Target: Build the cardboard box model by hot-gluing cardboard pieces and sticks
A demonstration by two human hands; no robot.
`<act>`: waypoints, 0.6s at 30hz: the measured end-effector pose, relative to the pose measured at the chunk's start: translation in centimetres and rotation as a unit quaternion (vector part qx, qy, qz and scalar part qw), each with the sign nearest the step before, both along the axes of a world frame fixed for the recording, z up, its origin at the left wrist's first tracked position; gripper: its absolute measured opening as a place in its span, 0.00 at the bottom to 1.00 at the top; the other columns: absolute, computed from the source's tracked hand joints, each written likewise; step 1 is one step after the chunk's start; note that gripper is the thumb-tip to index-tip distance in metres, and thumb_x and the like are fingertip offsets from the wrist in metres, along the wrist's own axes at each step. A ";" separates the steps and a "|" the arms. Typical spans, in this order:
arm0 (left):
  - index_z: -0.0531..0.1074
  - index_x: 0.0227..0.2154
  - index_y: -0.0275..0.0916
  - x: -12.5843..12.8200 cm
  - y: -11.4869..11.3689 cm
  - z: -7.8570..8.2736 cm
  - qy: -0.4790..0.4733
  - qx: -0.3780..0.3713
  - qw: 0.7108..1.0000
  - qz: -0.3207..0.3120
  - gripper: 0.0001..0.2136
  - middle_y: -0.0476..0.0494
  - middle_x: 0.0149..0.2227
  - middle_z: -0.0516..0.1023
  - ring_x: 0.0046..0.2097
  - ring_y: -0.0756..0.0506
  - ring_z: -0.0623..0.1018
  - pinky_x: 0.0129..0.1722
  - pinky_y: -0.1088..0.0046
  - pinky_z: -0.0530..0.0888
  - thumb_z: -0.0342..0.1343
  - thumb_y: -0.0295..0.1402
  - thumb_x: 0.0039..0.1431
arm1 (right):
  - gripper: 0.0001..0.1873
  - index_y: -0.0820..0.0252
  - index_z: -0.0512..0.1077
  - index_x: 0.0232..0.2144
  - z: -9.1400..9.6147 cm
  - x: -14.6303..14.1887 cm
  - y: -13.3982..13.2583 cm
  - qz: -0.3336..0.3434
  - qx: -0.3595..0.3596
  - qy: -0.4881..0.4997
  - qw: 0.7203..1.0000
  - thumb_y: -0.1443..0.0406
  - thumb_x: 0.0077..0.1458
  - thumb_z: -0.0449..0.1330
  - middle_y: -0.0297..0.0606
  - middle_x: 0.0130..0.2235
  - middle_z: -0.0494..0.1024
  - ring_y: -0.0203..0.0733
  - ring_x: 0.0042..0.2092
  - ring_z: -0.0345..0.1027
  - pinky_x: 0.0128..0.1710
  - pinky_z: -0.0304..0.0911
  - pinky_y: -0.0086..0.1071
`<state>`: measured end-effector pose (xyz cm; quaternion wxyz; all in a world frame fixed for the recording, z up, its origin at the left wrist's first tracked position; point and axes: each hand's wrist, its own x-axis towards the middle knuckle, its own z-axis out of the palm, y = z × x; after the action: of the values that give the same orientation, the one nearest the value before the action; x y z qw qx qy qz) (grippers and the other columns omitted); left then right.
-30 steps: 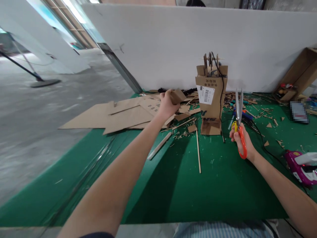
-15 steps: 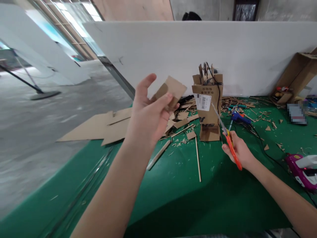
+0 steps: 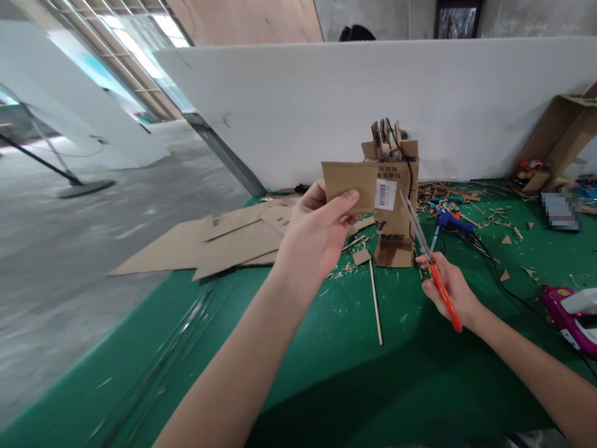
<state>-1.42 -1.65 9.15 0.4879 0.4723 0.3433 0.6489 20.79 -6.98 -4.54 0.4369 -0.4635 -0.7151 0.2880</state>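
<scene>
My left hand (image 3: 321, 227) pinches a small piece of cardboard (image 3: 349, 180) between thumb and fingers, held up above the table. Behind the piece stands an upright cardboard box (image 3: 396, 218) bearing a white barcode label, with cardboard discs and a black cord at its top. Scissors (image 3: 441, 289) with red handles are in my right hand (image 3: 450, 286); their blades are slightly apart and point up toward the box. A gap separates the blades from the held cardboard. A thin wooden stick (image 3: 375, 305) with a cardboard square at its end lies below.
Flat cardboard sheets (image 3: 237, 242) lie at the left edge of the green table (image 3: 326, 373). Scraps surround the box. A blue glue gun (image 3: 452, 222) with its cord lies right of it, and a magenta device (image 3: 566, 317) sits far right. A white panel (image 3: 289, 106) stands behind.
My left hand has moved right and turned the cardboard piece so its flat face shows, now overlapping the box in view. The scissors' blades have opened slightly.
</scene>
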 end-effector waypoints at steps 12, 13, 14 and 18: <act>0.64 0.36 0.44 2.6 -1.5 -1.4 -0.091 -0.014 0.995 0.046 0.21 0.50 0.40 0.79 0.43 0.45 0.80 0.37 0.71 0.77 0.71 0.31 0.44 | 0.21 0.58 0.66 0.44 1.0 -1.3 -1.7 0.058 -0.035 0.024 0.997 0.47 0.63 0.51 0.43 0.40 0.72 0.46 0.38 0.68 0.34 0.64 0.38; 0.65 0.36 0.44 2.9 -1.7 -1.5 -0.097 -0.031 0.994 0.046 0.19 0.50 0.40 0.79 0.43 0.45 0.80 0.38 0.71 0.76 0.70 0.32 0.46 | 0.21 0.58 0.66 0.44 1.0 -1.4 -1.8 0.052 -0.042 0.031 0.997 0.47 0.63 0.51 0.43 0.39 0.72 0.46 0.38 0.68 0.34 0.65 0.38; 0.65 0.35 0.43 3.1 -1.9 -1.5 -0.104 -0.047 0.992 0.047 0.17 0.49 0.40 0.79 0.44 0.45 0.80 0.38 0.72 0.76 0.69 0.32 0.47 | 0.22 0.58 0.66 0.44 1.1 -1.5 -1.8 0.046 -0.050 0.041 0.997 0.47 0.63 0.50 0.43 0.39 0.72 0.46 0.38 0.68 0.33 0.65 0.38; 0.66 0.34 0.42 3.8 -2.7 -1.5 -0.127 -0.081 0.988 0.037 0.13 0.50 0.39 0.79 0.44 0.46 0.79 0.37 0.73 0.74 0.65 0.32 0.50 | 0.22 0.58 0.66 0.44 1.0 -1.7 -1.8 0.036 -0.076 0.076 0.994 0.46 0.63 0.51 0.42 0.37 0.72 0.45 0.38 0.67 0.32 0.65 0.37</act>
<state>2.42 -4.38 7.63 0.5399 0.3321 0.3474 0.6910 19.06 -8.75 -3.57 0.4429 -0.4463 -0.6717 0.3918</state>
